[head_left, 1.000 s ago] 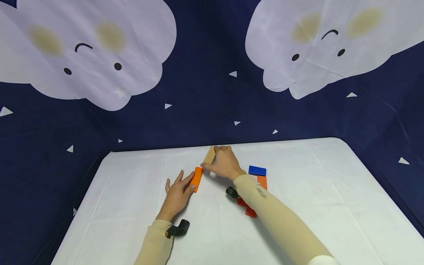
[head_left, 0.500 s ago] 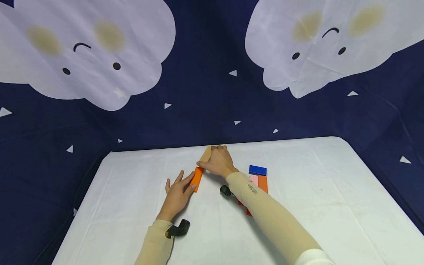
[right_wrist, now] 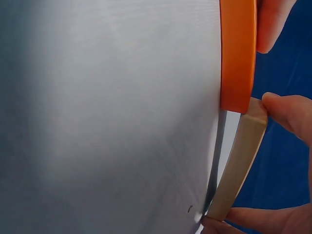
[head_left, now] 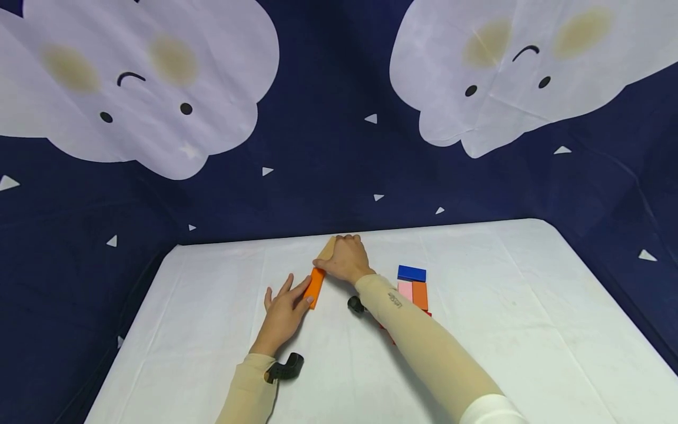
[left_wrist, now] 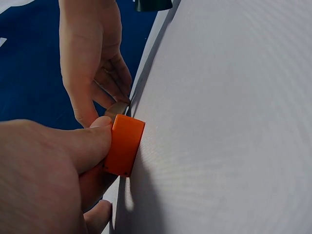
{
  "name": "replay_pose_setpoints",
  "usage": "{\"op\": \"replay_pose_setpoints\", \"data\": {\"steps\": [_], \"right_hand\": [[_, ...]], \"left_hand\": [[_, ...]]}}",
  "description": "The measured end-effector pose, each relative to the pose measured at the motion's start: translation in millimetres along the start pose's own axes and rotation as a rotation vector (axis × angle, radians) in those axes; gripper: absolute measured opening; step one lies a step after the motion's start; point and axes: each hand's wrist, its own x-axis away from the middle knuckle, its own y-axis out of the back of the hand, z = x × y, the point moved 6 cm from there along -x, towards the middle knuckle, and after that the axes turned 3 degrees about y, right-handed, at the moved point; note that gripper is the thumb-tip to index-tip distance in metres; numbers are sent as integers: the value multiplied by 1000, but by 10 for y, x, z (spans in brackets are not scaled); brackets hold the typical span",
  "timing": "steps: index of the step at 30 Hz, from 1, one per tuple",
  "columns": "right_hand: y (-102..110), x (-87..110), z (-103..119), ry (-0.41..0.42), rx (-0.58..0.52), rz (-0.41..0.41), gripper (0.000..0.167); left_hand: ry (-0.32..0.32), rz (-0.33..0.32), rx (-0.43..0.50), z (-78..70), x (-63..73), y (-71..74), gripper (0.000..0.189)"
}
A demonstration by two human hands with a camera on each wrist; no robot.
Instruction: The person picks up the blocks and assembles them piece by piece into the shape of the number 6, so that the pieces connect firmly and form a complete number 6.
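In the head view my left hand holds an orange block with thumb and index finger at its left side; the other fingers are spread. The left wrist view shows this orange block end-on beside the thumb. My right hand grips a plain wooden block between thumb and fingers, just beyond the orange one. In the right wrist view the wooden block slants, its near end against the end of the orange block. Part of the wooden block is hidden by the right hand in the head view.
Right of the right forearm lie a blue block, a pink block and an orange-red block. Red pieces are partly covered by the forearm. A white cloth covers the table, with a dark blue cloud-patterned backdrop behind.
My right hand has moved left with the wooden block, bringing it up to the orange block's far end. The left hand has stayed put. More of the pink block shows.
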Motion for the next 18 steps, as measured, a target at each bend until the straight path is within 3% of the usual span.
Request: {"op": "replay_pose_setpoints", "data": {"steps": [18], "right_hand": [[-37, -22, 57, -5, 80, -20, 79]], "left_hand": [[16, -1, 4, 7, -1, -2, 50]]}}
